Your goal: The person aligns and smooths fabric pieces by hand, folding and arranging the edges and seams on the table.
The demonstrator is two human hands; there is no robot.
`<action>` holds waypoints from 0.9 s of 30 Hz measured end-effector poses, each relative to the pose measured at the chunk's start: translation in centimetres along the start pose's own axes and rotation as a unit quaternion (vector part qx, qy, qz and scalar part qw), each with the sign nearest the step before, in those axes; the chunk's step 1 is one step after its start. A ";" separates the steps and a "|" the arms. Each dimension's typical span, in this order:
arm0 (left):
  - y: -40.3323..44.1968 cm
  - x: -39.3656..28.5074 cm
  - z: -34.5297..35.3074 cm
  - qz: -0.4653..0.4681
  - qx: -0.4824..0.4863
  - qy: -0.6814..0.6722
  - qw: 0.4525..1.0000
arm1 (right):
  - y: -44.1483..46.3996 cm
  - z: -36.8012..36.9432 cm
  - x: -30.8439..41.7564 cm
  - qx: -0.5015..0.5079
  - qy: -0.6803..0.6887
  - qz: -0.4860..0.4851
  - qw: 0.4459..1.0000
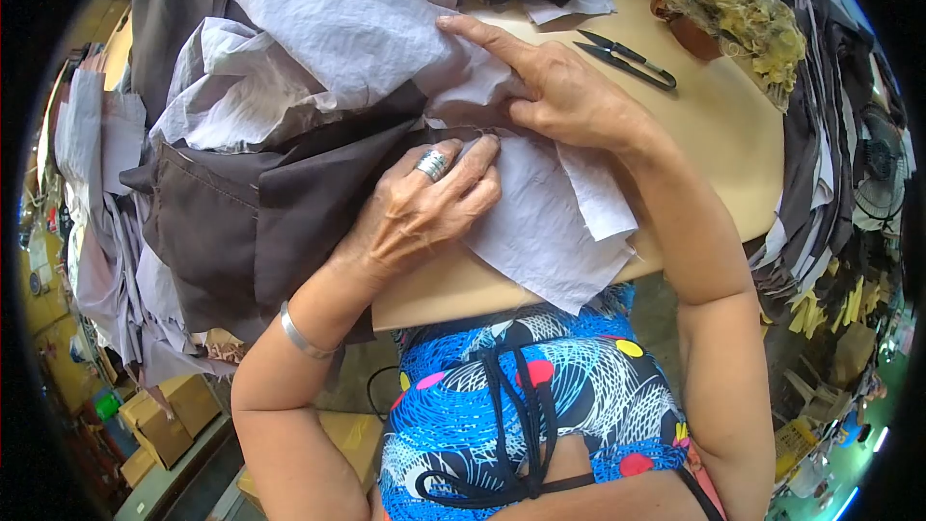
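Observation:
Dark brown fabric with a stitched seam lies over the left part of the table, joined or overlapped with thin pale lilac cloth. My left hand, wearing a ring, presses on the edge where dark and pale cloth meet, its fingers bent close together. My right hand is at the pale cloth just above, index finger stretched out onto it, the thumb and other fingers curled near a fold. Another pale flap hangs over the table's front edge. What lies under the fingertips is hidden.
Black thread snips lie on the tan table right of my right hand. A bundle of tangled yellowish threads sits at the back right. Fabric stacks hang at both sides. Cardboard boxes stand low at the left.

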State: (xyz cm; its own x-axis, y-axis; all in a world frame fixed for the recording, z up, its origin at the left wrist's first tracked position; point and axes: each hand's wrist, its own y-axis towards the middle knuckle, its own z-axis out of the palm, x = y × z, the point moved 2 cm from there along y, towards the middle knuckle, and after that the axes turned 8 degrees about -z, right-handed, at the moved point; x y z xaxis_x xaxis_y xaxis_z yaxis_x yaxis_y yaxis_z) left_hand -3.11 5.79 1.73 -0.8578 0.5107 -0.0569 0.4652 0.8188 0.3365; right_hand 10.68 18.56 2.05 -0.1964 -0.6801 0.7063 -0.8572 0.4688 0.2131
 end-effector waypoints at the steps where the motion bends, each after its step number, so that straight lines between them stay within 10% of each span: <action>1: 0.0 0.0 0.1 0.002 -0.004 0.004 1.000 | 0.0 0.0 0.0 -0.003 -0.003 -0.005 1.000; 27: 0.5 -0.4 -0.3 0.000 0.036 0.022 0.999 | -0.1 0.4 0.1 -0.016 0.012 -0.038 0.999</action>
State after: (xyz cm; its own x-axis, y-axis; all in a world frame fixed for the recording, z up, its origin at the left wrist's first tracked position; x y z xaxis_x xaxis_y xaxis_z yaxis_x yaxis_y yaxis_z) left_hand -2.64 5.93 2.19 -0.8661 0.4997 -0.0145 0.4782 0.8366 0.2673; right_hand 10.52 18.26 1.82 -0.1187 -0.7011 0.7032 -0.8531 0.4343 0.2891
